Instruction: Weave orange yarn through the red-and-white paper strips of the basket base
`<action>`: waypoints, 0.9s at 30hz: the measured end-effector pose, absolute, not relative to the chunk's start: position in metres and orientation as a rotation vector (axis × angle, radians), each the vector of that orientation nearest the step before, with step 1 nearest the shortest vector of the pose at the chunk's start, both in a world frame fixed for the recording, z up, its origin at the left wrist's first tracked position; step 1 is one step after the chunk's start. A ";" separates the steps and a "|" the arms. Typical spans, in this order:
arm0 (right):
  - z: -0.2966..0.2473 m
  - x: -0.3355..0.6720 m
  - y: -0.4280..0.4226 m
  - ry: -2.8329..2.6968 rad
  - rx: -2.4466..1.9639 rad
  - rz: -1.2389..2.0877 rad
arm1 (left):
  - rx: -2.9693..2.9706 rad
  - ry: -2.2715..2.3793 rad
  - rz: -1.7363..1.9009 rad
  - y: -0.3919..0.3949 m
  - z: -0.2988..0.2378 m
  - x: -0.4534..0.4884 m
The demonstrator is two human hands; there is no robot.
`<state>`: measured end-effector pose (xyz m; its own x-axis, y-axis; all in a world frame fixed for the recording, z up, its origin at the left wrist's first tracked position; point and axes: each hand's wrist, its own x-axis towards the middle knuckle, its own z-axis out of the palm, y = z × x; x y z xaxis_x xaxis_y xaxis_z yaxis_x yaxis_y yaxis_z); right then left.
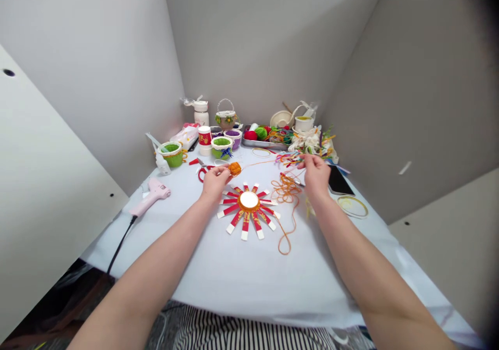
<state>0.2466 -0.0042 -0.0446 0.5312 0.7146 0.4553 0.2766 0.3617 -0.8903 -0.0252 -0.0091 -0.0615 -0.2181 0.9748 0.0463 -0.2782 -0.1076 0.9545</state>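
My left hand (216,181) is closed on a small ball of orange yarn (235,169), held above the table. A single strand runs from the ball toward my right hand (315,172), whose fingertips are pinched together on the orange yarn. A loose tangle of orange yarn (287,188) lies on the cloth between the hands, with a loop trailing toward me. Just in front of my left hand is a cut paper cup (246,219), its red and white strips spread flat like sun rays. Orange yarn rings its round white base (248,200).
A pink glue gun (151,197) lies at left, its cord over the table edge. Red-handled scissors (201,173) are beside my left hand. Green cups (171,154) and a tray of yarn balls (266,143) stand behind. At right are a tablet (340,180) and a hoop (352,206).
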 end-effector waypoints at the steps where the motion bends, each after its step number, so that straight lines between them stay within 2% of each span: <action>1: -0.045 0.255 -0.001 -0.972 -1.228 0.322 | 0.886 1.087 1.540 -0.009 -0.060 -0.026; 8: -0.052 0.281 0.009 -0.980 -1.343 0.250 | 0.721 0.986 1.487 -0.009 -0.053 -0.029; 13: -0.051 0.244 -0.005 -1.513 -1.334 0.137 | 0.753 0.884 1.379 -0.017 -0.050 -0.023; 19: -0.049 0.190 -0.027 -2.061 -1.048 0.352 | 0.930 0.790 1.250 -0.034 -0.045 -0.011; 23: -0.050 0.185 -0.025 -2.000 -1.140 0.474 | 0.954 0.797 1.246 -0.036 -0.043 -0.011; 27: -0.049 0.204 -0.014 -1.571 -1.191 0.542 | 0.840 0.864 1.301 -0.027 -0.045 -0.017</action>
